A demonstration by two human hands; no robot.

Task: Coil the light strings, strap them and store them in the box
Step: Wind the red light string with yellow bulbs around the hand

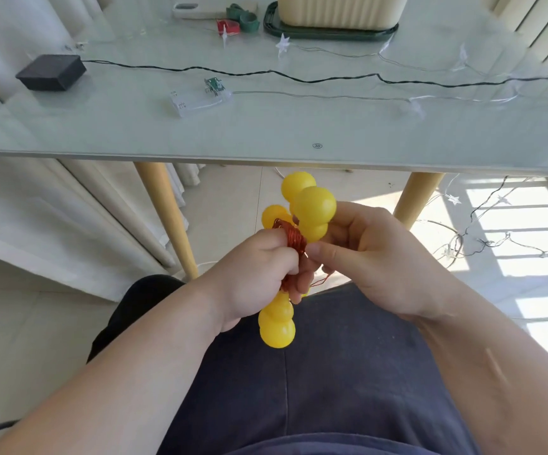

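Holding coil (pixel 294 242) over lap, short of table (pixel 266 129). Gripping it in curled left hand (pixel 253 277), pinching wire with right hand (pixel 374 257) thumb and forefinger. Could spring apart on slackened grip during reach for straps (pixel 244 16) far across table beside box (pixel 341 11); could snag loose tail (pixel 323 282) on bulbs (pixel 315 205).

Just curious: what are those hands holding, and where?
The left hand and right hand grip the yellow-ball light string by its coiled copper wire.
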